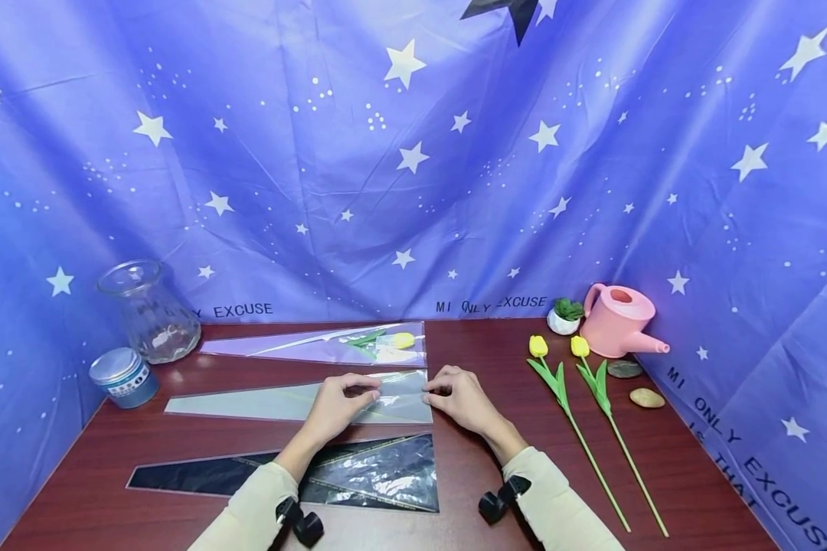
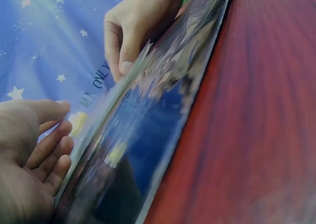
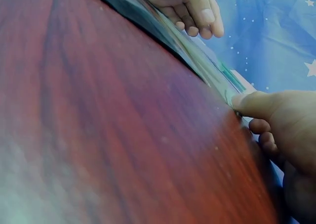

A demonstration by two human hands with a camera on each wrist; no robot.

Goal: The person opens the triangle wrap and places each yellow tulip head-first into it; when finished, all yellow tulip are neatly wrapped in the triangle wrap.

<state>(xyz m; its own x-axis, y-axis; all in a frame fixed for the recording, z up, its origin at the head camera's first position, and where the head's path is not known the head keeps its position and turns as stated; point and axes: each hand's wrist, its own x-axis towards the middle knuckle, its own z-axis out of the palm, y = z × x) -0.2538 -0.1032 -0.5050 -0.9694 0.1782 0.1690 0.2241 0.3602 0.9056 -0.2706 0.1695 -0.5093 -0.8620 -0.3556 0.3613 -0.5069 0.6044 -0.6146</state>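
A pale grey, tapered flower sleeve [image 1: 248, 404] lies across the middle of the table, its wide end to the right. My right hand [image 1: 463, 399] pinches the edge of that wide end between thumb and fingers; the right wrist view shows the thumb [image 3: 249, 104] on the edge. Over the sleeve, my left hand [image 1: 338, 405] has loosely bent fingers, with nothing visible between thumb and fingertips in the left wrist view. Behind lies a purple sleeve [image 1: 248, 348] with a yellow tulip [image 1: 403, 340] inside. Nearer me is a black sleeve [image 1: 379, 474], partly covered by my left forearm.
Two yellow tulips with green stems [image 1: 579, 432] [image 1: 627, 451] lie at right. Behind them stand a potted plant [image 1: 565, 315] and a pink watering can [image 1: 616, 321], near two stones [image 1: 646, 398]. A glass vase [image 1: 155, 317] and a blue tin [image 1: 124, 379] stand at left.
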